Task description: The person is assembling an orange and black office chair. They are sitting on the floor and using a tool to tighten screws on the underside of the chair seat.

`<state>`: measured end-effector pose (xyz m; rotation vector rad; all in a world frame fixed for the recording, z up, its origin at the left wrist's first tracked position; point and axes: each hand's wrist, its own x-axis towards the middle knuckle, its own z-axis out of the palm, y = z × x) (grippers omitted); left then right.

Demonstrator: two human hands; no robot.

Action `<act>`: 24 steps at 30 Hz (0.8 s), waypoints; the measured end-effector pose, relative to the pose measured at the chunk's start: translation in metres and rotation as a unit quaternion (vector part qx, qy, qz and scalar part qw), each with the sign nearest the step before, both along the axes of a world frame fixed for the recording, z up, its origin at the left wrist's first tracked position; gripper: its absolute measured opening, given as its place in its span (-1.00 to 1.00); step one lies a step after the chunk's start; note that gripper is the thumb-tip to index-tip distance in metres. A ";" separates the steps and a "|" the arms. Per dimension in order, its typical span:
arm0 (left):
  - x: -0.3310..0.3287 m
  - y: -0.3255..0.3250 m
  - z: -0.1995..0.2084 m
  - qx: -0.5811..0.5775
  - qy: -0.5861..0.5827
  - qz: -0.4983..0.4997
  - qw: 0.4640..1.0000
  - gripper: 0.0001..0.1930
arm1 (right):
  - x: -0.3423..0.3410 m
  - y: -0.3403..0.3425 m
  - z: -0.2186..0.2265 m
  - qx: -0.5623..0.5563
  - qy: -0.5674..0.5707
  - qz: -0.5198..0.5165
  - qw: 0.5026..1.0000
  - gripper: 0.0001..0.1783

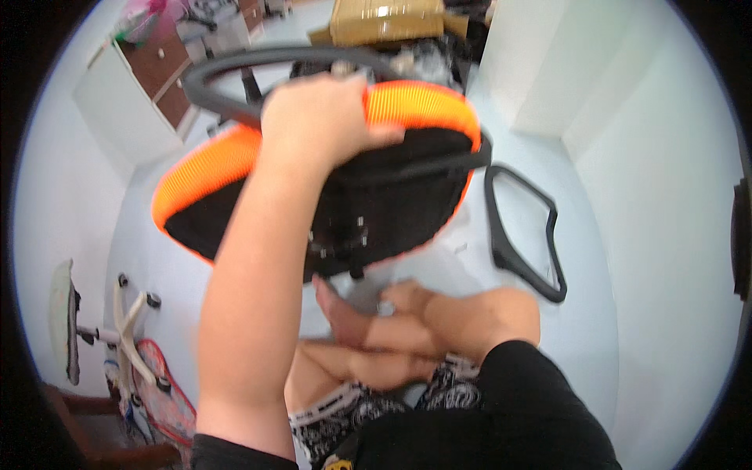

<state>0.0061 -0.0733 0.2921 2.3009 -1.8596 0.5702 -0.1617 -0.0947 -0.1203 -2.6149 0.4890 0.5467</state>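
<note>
Pale walls [658, 172], light blue floor [583, 341]

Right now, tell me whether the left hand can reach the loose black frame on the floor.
Probably not readily: the left hand grips the orange-edged seat, and the black frame lies off to its right.

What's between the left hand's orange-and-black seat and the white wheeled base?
Head view: just bare pale floor shows between the orange-and-black seat, held by the left hand, and the white wheeled base.
</note>
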 end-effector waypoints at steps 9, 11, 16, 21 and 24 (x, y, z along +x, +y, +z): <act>0.017 0.031 0.019 -0.113 -0.009 -0.056 0.992 -0.48 | 0.010 -0.006 -0.007 -0.031 0.044 0.031 0.998 -0.72; 0.056 0.057 0.024 -0.222 -0.061 -0.067 0.971 -0.52 | 0.003 0.003 0.004 -0.021 0.005 -0.011 1.000 -0.74; 0.092 0.102 -0.027 -0.208 0.066 -0.060 0.974 -0.39 | -0.006 0.028 0.081 0.199 -0.146 -0.045 0.968 -0.70; 0.077 0.103 -0.074 -0.252 -0.028 0.002 0.967 -0.13 | 0.001 0.046 0.190 0.312 -0.532 -0.196 0.762 -0.71; 0.071 0.099 -0.074 -0.280 -0.021 0.006 0.960 -0.08 | 0.019 0.044 0.233 0.277 -0.610 -0.280 0.688 -0.82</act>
